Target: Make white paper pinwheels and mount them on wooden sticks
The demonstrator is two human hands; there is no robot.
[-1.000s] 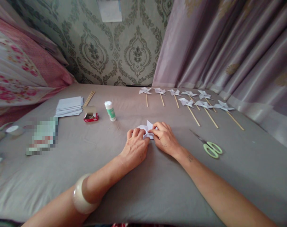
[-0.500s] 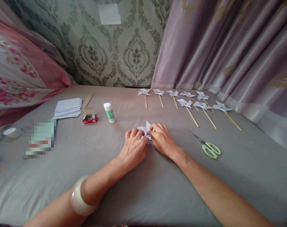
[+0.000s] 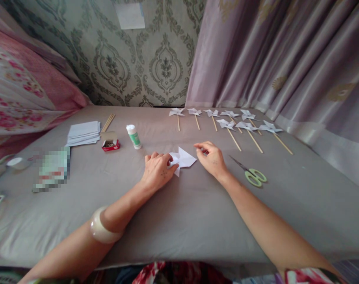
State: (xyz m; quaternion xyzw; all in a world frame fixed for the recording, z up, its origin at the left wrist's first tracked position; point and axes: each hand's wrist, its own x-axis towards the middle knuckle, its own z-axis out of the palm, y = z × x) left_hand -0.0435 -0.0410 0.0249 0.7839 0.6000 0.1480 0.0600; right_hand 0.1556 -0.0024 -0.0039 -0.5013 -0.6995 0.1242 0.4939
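Observation:
A folded white paper pinwheel (image 3: 185, 158) lies on the grey cloth in front of me, with pointed blades showing. My left hand (image 3: 158, 169) grips its left side between thumb and fingers, covering that part. Off the paper, a little to its right, hovers my right hand (image 3: 211, 157); its fingers are loosely bent and apart, and I see nothing in them. Green-handled scissors (image 3: 254, 177) lie to the right of that hand. Beyond my left hand stands a white and green glue stick (image 3: 134, 137).
At the back right lie several finished paper pinwheels on sticks (image 3: 250, 134). Back left are a stack of white paper (image 3: 83, 132), loose wooden sticks (image 3: 108, 122) and an open red box (image 3: 110, 146) of small pieces. A blurred packet (image 3: 53, 167) and a white round object (image 3: 18, 163) lie left.
My right hand has let go of the paper and moved away to the right, uncovering the blades. My left hand stays on the pinwheel. The view has shifted slightly.

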